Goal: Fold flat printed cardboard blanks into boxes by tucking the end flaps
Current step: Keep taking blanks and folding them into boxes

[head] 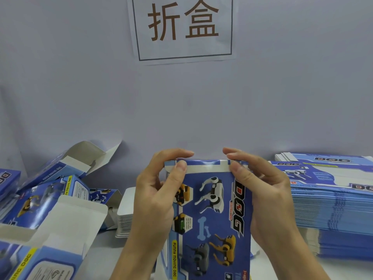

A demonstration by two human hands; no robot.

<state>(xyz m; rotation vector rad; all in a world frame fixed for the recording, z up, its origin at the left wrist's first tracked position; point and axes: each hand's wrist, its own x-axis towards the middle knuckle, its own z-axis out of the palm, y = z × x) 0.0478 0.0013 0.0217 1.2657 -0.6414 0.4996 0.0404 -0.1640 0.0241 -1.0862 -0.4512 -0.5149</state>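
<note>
Big stack of flat blanks (331,203) sits at my right, folded boxes (50,199) piled left. Dead centre, the box (212,215) stands upright; my left hand (155,199) and right hand (268,199) pinch its top flap (205,165).

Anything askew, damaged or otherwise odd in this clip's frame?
Nothing looks damaged. Both hands, left and right, hold the box upright by its top flap. The folded boxes at left lie tumbled with flaps open, unlike the neat stack of flat blanks at right.
</note>
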